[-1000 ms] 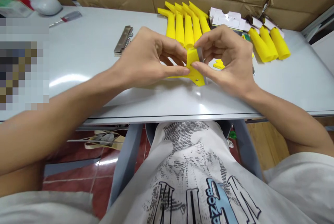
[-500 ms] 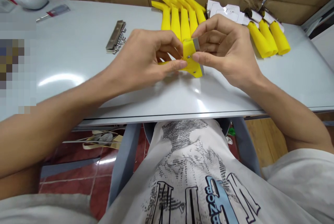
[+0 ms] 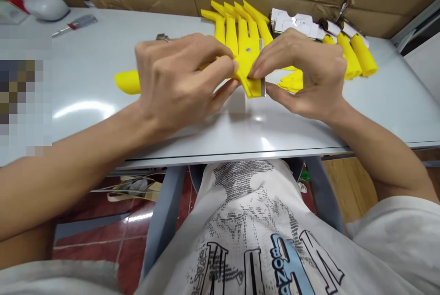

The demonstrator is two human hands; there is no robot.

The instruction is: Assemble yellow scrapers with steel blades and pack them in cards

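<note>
A yellow plastic scraper [image 3: 253, 58] with a thin metal blade along its right edge is held above the white table. Its handle runs left behind my left hand [image 3: 187, 72], and the rounded handle end sticks out past the wrist. The left fingers and thumb pinch the scraper's neck. My right hand [image 3: 299, 72] grips the blade side, its fingertips on the yellow face near the lower edge and its thumb by the blade's lower corner. One screw head shows in the upper part of the face; the lower one is mostly covered by the fingertips.
Several yellow scraper pieces [image 3: 231, 33] lie in a row behind. Further right are white cards [image 3: 294, 22] and yellow handles [image 3: 363, 54]; more yellow pieces [image 3: 292, 80] lie behind my right hand. A screwdriver [image 3: 82, 21] lies at back left. Metal strips [image 3: 162, 36] are mostly hidden.
The scraper has turned in my hands, and its handle end now shows at the left. My left hand has rolled over, back upward. My right fingertips have shifted down the face.
</note>
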